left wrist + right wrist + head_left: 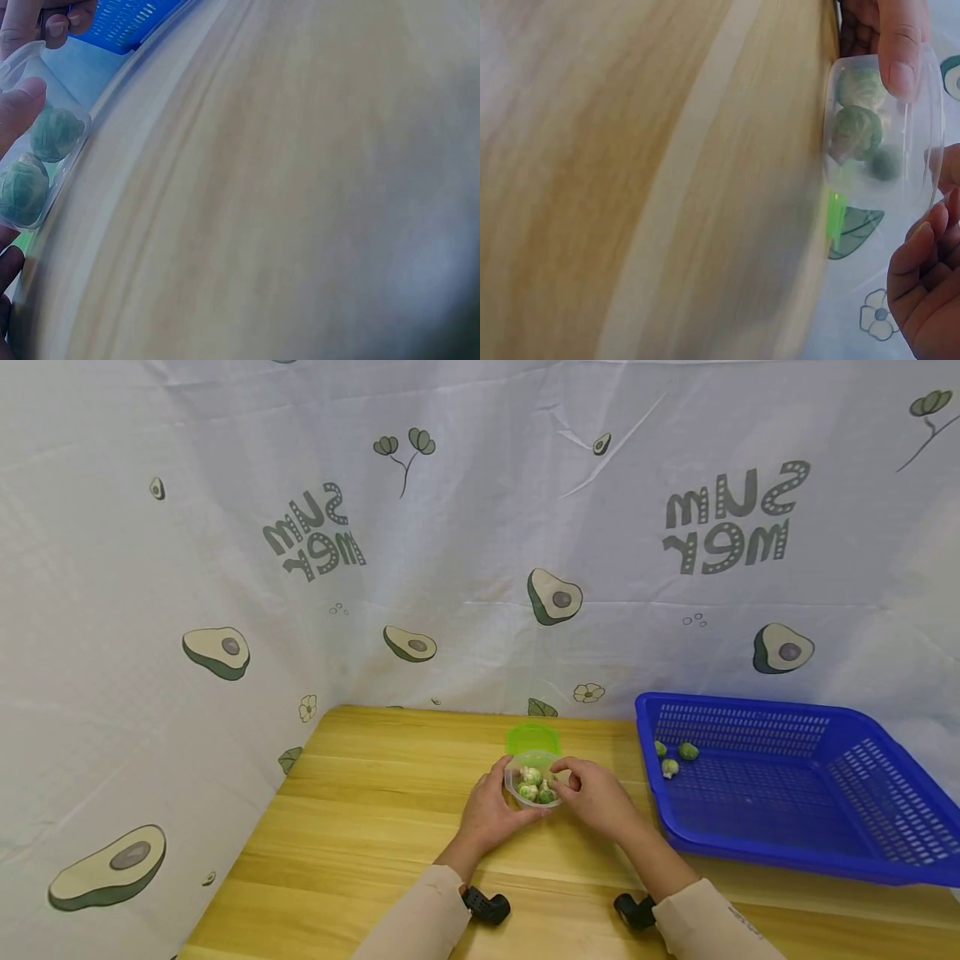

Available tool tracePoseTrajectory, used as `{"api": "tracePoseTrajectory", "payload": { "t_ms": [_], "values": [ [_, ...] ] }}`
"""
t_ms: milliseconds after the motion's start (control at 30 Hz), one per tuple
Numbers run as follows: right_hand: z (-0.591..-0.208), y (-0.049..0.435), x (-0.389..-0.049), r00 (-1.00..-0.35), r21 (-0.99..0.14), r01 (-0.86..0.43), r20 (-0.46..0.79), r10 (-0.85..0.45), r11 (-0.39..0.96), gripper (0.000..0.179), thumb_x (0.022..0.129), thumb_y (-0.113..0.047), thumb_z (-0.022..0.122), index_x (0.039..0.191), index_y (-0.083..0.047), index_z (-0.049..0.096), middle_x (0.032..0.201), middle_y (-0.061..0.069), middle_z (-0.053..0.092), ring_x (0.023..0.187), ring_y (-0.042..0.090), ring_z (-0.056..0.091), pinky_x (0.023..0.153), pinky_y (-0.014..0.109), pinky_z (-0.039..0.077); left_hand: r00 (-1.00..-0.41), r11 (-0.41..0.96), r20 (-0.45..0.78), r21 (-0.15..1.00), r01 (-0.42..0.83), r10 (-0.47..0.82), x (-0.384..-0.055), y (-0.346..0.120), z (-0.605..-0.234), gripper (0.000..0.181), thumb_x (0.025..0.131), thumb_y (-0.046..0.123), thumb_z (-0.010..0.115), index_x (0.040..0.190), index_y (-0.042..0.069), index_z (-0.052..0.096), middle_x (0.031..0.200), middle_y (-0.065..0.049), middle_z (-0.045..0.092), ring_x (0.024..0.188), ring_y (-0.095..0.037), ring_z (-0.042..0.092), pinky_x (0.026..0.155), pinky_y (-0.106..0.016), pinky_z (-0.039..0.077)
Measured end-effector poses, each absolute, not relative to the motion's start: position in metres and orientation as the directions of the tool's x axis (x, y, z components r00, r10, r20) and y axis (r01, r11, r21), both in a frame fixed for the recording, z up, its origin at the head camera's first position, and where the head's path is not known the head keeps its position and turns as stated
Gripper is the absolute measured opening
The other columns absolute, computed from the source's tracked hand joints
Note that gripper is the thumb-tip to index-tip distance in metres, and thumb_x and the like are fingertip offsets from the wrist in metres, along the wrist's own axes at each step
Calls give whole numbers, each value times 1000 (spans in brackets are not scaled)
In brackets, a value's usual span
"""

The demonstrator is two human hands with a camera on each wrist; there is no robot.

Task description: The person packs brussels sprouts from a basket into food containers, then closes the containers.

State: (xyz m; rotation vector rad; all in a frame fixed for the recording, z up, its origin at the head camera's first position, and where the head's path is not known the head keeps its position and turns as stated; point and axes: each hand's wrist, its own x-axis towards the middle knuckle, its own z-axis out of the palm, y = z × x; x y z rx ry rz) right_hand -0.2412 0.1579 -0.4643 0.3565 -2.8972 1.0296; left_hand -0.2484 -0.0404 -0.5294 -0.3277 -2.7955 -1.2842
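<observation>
My left hand (491, 810) holds a small clear plastic container (510, 781) from its left side, with the thumb along the near side and the fingers round the far side. Several Brussels sprouts (529, 792) lie inside; through the clear wall they also show in the right wrist view as pale green sprouts (856, 133). My right hand (600, 797) is at the container's right rim, its bent index finger and thumb apart over the opening. Nothing shows between those fingertips. A bright green lid (533, 737) lies flat just behind the container.
On the right of the wooden table (360, 802) stands a large blue plastic basket (765, 852) with perforated walls. A few more sprouts (687, 751) sit in its left end. A white curtain (465, 527) printed with avocados hangs behind and to the left.
</observation>
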Motion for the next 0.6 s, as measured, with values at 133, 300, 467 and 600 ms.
{"api": "tracePoseTrajectory", "payload": {
  "t_ms": [133, 300, 467, 600],
  "values": [
    [-465, 159, -240, -974, -621, -226, 125, -190, 750, 19, 95, -16, 73, 112, -9, 71, 70, -1, 48, 62, 14, 43, 59, 26, 37, -977, 637, 128, 743, 207, 168, -248, -40, -529, 106, 75, 63, 83, 159, 20, 34, 143, -12, 58, 128, -30, 58, 104, -51, 50],
    [-464, 159, -238, -972, -599, -235, 137, -191, 766, 18, 94, -16, 73, 111, -9, 72, 70, -2, 49, 61, 13, 43, 58, 25, 36, -976, 640, 131, 738, 212, 172, -248, -40, -529, 106, 76, 64, 83, 159, 20, 34, 142, -12, 58, 128, -30, 58, 103, -51, 50],
    [-455, 160, -234, -967, -589, -254, 167, -193, 767, 20, 95, -15, 72, 114, -7, 71, 72, -1, 48, 63, 13, 43, 60, 27, 36, -975, 635, 142, 741, 220, 171, -247, -41, -527, 106, 74, 63, 84, 158, 19, 36, 142, -12, 59, 128, -30, 59, 103, -51, 50],
    [-441, 163, -231, -960, -582, -276, 196, -197, 765, 21, 97, -17, 70, 116, -7, 71, 70, -2, 46, 60, 13, 40, 58, 26, 34, -975, 629, 144, 745, 221, 172, -246, -41, -526, 106, 74, 61, 85, 157, 17, 37, 142, -12, 59, 128, -30, 58, 103, -51, 50]
  ]
}}
